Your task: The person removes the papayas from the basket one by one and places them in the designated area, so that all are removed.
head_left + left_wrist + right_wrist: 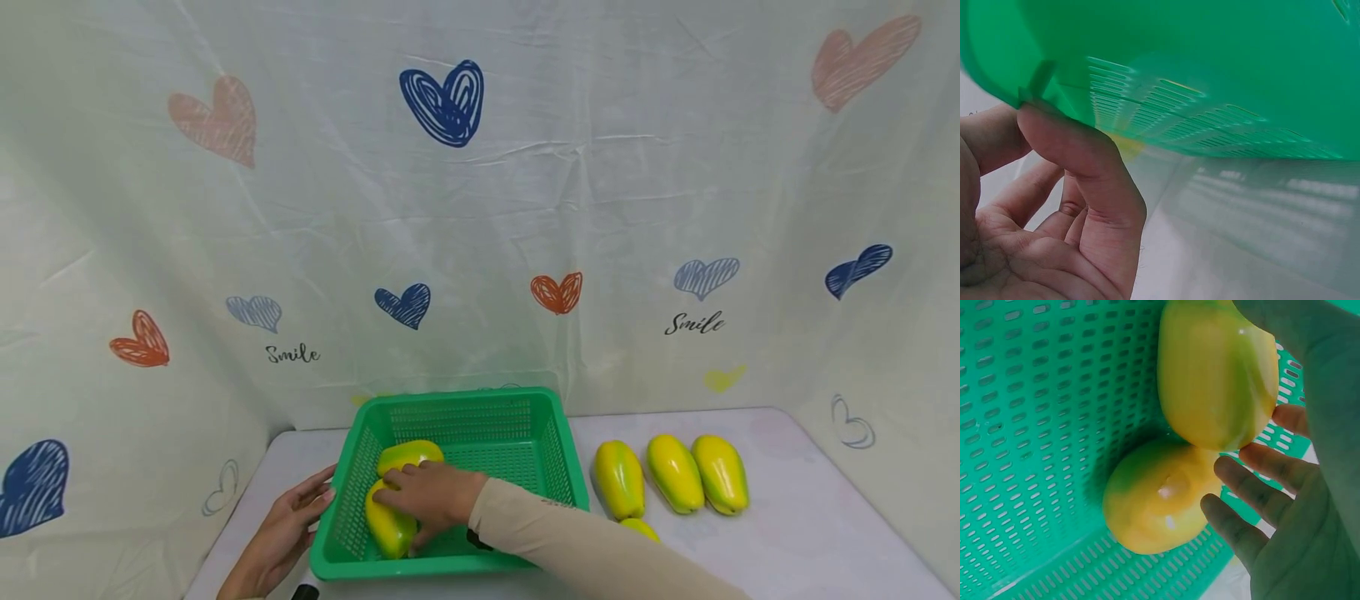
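My left hand (279, 533) is at the left side of a green plastic basket (420, 569). In the left wrist view its bent thumb (1094, 159) and a finger hold the basket's rim. My right hand (444, 496) reaches inside, over a yellow-green papaya (390, 529) at the basket's left front. Its fingers are spread and fairly straight, some fingertips against that papaya (1210, 375) in the right wrist view. Another papaya (408, 452) lies behind it, partly covered by the fingers, and the two papayas sit end against side.
On the white table (810, 517), right of the basket, lie a papaya (620, 479), a second papaya (675, 473) and a third papaya (720, 475). One more papaya (641, 527) is mostly hidden by the right sleeve (570, 533). A heart-printed curtain (495, 217) stands behind.
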`<act>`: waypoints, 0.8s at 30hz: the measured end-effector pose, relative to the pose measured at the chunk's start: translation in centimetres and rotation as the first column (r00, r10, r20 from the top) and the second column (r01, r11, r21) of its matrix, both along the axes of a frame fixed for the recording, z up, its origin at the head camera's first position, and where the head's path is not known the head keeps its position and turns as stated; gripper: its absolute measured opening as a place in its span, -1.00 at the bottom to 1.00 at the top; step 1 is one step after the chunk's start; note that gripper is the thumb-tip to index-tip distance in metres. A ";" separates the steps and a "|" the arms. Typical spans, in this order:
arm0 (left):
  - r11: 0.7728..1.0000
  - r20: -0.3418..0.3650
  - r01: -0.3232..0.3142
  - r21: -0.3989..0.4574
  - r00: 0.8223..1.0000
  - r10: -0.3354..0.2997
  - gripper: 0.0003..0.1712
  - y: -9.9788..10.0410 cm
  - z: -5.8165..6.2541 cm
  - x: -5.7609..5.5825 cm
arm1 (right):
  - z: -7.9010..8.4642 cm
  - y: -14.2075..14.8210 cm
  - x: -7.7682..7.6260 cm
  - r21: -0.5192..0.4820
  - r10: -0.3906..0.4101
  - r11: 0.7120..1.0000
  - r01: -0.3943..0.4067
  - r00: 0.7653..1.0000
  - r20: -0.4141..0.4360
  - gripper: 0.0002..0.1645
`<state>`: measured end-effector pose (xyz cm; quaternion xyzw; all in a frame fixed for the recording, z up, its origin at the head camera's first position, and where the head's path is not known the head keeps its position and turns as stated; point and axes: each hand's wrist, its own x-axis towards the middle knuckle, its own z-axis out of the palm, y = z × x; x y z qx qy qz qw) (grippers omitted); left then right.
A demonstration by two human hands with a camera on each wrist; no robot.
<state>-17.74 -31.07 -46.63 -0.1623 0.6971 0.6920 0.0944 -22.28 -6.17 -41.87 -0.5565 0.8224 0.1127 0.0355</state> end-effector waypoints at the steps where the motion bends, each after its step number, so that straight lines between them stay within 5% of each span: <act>1: 1.000 -0.002 0.005 0.001 1.000 -0.005 -0.33 0.0 0.0 0.0 | 0.0 -0.1 0.0 -0.003 0.000 1.000 0.000 1.000 -0.006 0.05; 14: 1.000 -0.024 0.025 0.007 0.999 -0.025 -0.32 -0.1 -0.1 0.2 | -0.6 -1.1 0.0 0.036 -0.014 0.999 0.018 0.995 -0.096 0.07; 24: 1.000 -0.016 0.012 -0.002 1.000 -0.012 -0.33 0.0 -0.1 0.2 | -0.9 -1.3 0.0 0.028 -0.020 0.999 0.021 0.999 -0.040 0.08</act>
